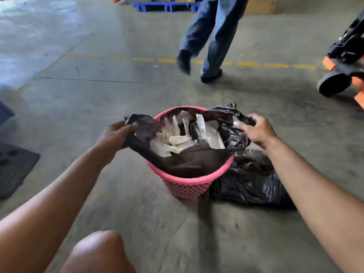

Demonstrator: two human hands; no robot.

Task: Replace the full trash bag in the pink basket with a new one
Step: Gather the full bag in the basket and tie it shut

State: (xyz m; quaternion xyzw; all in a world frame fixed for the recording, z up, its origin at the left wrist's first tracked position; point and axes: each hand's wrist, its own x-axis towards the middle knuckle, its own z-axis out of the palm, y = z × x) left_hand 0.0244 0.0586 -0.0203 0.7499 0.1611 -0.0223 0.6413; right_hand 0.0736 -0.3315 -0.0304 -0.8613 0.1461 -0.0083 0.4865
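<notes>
A pink perforated basket (188,184) stands on the concrete floor in front of me. A black trash bag (189,160) lines it, filled with white paper scraps and a dark object. My left hand (116,134) grips the bag's left edge, lifted off the rim. My right hand (256,130) holds the bag's right edge, pulled outward past the rim. Another black plastic bag (250,184) lies crumpled on the floor just right of the basket, under my right forearm.
A person in blue trousers (212,36) walks across the floor beyond the basket. An orange and black wheeled cart (342,75) sits at the right. A dark mat (13,168) lies at the left. My knee (98,253) shows at the bottom. A blue pallet (167,5) is far back.
</notes>
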